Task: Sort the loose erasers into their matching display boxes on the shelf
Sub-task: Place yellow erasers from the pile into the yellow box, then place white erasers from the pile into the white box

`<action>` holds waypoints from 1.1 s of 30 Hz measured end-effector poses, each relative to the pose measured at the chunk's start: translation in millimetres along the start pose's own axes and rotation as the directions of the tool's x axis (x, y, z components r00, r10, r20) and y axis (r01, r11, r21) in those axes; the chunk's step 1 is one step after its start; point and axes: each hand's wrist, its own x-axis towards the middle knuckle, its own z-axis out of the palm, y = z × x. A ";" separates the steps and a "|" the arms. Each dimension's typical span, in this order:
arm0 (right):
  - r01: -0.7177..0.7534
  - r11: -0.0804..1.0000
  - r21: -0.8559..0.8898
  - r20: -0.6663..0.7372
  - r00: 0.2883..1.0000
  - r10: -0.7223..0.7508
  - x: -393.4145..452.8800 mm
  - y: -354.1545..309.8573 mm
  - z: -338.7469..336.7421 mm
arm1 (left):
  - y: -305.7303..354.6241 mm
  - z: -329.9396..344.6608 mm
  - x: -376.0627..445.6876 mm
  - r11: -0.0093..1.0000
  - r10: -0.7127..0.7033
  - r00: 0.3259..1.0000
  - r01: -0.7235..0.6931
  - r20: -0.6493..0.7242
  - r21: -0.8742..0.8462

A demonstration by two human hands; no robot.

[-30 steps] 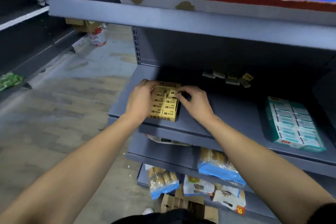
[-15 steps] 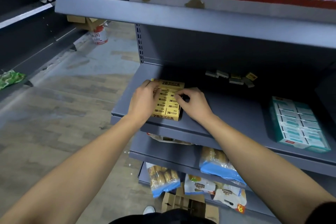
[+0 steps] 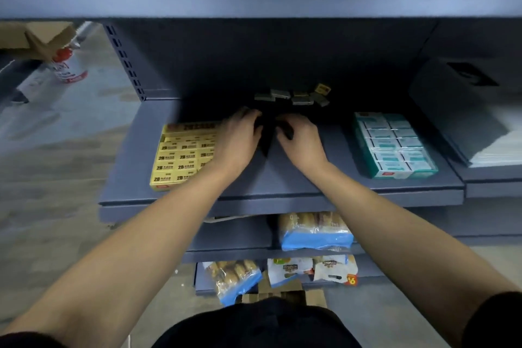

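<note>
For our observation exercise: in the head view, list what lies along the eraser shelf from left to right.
yellow display box → left hand → right hand → green display box

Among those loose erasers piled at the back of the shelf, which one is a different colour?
The yellow eraser at the right end of the pile of loose erasers, nearest the back wall. The others all look grey; it alone matches the yellow display box.

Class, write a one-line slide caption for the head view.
Both hands reach toward loose erasers between yellow and teal boxes.
</note>
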 end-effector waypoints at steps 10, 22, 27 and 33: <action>0.008 0.968 -0.252 -0.004 1.000 -0.009 37.6 47.1 -3.6 | 10.8 37.7 36.7 0.998 0.053 0.997 -0.055 0.064 0.029; -0.077 0.885 -0.460 0.124 0.981 0.150 85.3 80.8 12.4 | 4.0 38.1 48.0 0.998 0.055 0.998 -0.056 0.040 0.021; -0.120 0.879 -0.461 0.123 0.973 0.197 82.4 74.6 8.8 | 4.5 33.9 50.3 0.999 0.030 0.998 -0.031 0.060 0.010; -0.003 0.884 -0.467 0.210 0.971 0.114 58.0 52.8 -1.0 | 3.3 32.3 43.5 1.000 0.004 0.992 -0.007 0.128 0.026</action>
